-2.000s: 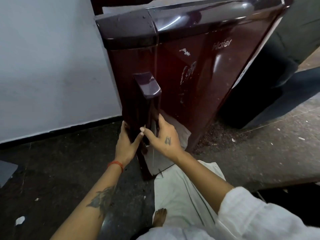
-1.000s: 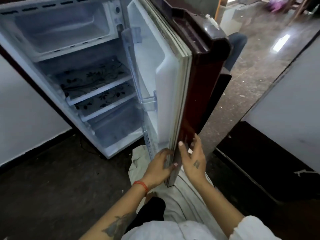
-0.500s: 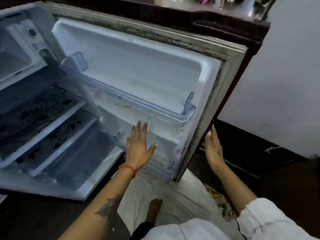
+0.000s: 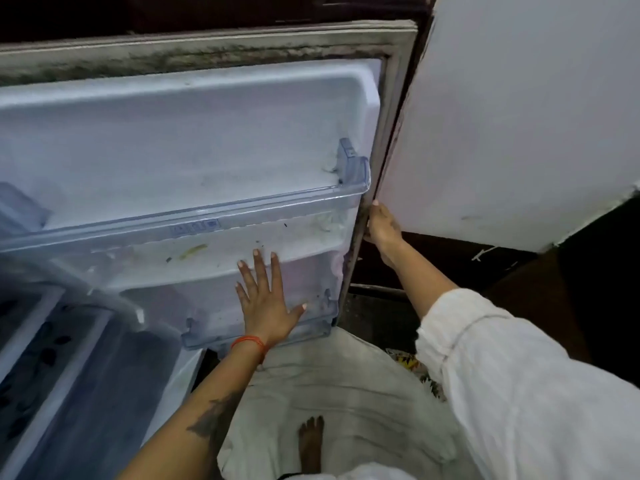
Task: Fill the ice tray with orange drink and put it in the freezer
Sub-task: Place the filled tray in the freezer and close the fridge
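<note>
The fridge door [image 4: 194,150] stands wide open, its white inner side facing me. My left hand [image 4: 265,299] presses flat on it with fingers spread, just above the lower clear door shelf [image 4: 317,329]. My right hand [image 4: 381,226] grips the door's outer edge at the grimy gasket, fingers hidden behind it. No ice tray, orange drink or freezer compartment is in view.
A clear upper door shelf [image 4: 207,220] crosses the door. The fridge's inner shelves [image 4: 45,341] with a floral liner show at lower left. A pale wall [image 4: 519,116] stands close behind the door on the right. My white garment [image 4: 346,386] and bare foot [image 4: 311,441] are below.
The door went from shut to wide open. My left hand moved right and lower on the inner panel. My right hand rose and closed onto the door's edge.
</note>
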The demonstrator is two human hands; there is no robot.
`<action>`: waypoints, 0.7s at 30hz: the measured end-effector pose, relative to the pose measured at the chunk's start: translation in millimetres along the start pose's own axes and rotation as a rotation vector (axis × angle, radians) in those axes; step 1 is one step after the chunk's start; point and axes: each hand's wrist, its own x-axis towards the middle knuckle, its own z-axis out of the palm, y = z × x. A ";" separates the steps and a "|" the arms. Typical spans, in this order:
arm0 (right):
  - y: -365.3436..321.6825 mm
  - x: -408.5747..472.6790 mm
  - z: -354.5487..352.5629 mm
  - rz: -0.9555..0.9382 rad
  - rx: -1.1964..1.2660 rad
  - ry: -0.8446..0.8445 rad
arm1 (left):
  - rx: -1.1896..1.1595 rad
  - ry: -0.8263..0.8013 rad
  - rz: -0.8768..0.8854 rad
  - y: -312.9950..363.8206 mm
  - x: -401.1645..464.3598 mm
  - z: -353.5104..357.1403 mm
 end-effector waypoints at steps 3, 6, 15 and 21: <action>-15.0 5.8 9.0 -0.018 -0.012 -0.018 | -0.022 -0.049 0.008 -0.3 15.1 -6.2; -18.8 0.8 10.5 -0.058 -0.071 -0.073 | -0.032 -0.090 0.009 -0.6 26.2 -13.3; 51.9 -51.0 -28.0 -0.015 -0.339 -0.193 | 0.028 -0.090 -0.004 -4.1 52.1 -28.9; 94.7 -98.5 -90.1 0.000 -0.456 -0.140 | 0.011 -0.098 -0.020 11.1 56.1 -39.5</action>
